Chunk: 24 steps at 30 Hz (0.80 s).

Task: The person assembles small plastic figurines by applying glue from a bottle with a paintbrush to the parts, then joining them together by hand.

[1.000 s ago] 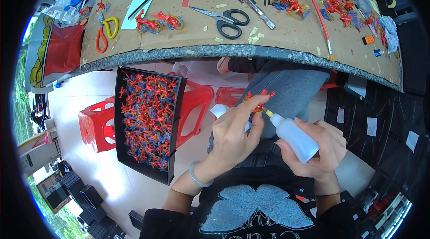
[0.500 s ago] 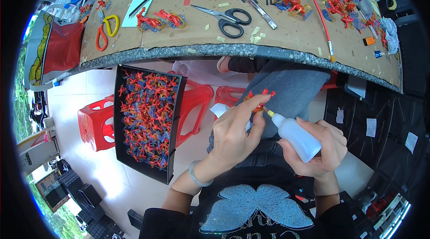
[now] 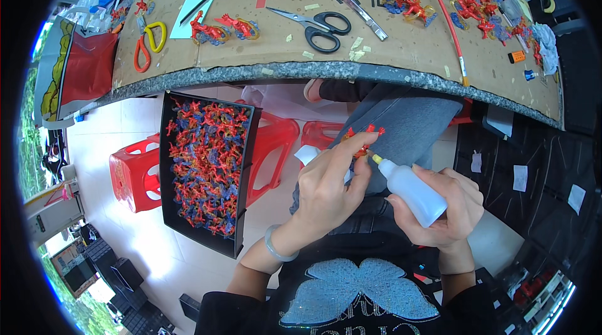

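Note:
Above my lap, my left hand (image 3: 331, 179) pinches a small red and amber plastic figure (image 3: 362, 148) between thumb and fingers. Part of the figure is hidden behind those fingers. My right hand (image 3: 446, 204) is wrapped round a white squeeze bottle (image 3: 414, 194), tilted so its yellowish nozzle (image 3: 378, 160) points up and left at the figure. The nozzle's tip is at or very close to the figure's lower right side; I cannot tell whether they touch. A piece of white paper or cloth (image 3: 306, 154) shows behind my left hand.
A black tray (image 3: 239, 209) full of red, blue and amber figures rests on red stools (image 3: 132, 175) at left. Across the cardboard-covered table (image 3: 244, 53) lie black-handled scissors (image 3: 320, 27), a cutter knife (image 3: 364, 14), orange-yellow scissors (image 3: 149, 46), a long red brush (image 3: 445, 18) and more figures.
My right hand and the bottle have shifted slightly left, with the nozzle a little closer to the figure. My left hand holds almost still.

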{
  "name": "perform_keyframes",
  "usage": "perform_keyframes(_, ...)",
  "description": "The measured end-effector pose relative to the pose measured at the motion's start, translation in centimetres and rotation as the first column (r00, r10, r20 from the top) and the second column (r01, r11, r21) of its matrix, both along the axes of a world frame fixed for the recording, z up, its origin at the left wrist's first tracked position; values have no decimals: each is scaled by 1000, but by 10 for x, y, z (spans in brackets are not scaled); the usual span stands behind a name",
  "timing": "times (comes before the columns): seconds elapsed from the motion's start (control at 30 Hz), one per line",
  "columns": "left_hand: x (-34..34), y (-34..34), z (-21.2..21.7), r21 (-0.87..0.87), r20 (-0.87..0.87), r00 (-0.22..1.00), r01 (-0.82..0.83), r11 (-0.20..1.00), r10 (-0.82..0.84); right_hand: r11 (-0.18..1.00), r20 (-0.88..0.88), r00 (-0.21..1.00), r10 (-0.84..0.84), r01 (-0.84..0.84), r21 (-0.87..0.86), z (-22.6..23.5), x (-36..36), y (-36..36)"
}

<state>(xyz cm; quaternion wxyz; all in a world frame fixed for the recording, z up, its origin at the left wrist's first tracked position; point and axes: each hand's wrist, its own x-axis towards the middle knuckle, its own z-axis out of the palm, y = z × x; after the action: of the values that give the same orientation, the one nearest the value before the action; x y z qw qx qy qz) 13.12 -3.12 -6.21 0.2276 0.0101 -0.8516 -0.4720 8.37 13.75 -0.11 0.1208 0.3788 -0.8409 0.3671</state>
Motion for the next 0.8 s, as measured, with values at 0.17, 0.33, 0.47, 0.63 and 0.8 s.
perform_keyframes(0.17, 0, 0, 3, 32, 29, 1000, 4, 999, -5, 1000, 5, 1000, 7, -7, -14, 0, -1, 0)
perform_keyframes(0.33, 2, -3, 4, 483, 158, 985, -10, 876, -75, 984, 207, 971, -119, 144, -109, 2, -1, 15)
perform_keyframes(0.47, 2, -7, 13, 687, 228, 964, -58, 724, -138, 902, 515, 841, -164, 338, -266, -3, 3, 18)
perform_keyframes(0.63, 1, -9, 17, 789, 269, 940, -90, 608, -209, 935, 428, 891, -151, 270, -232, -9, 2, 16)
perform_keyframes(0.8, 2, -8, 16, 779, 254, 944, -70, 623, -211, 943, 419, 900, -120, 235, -235, -10, 0, 14)
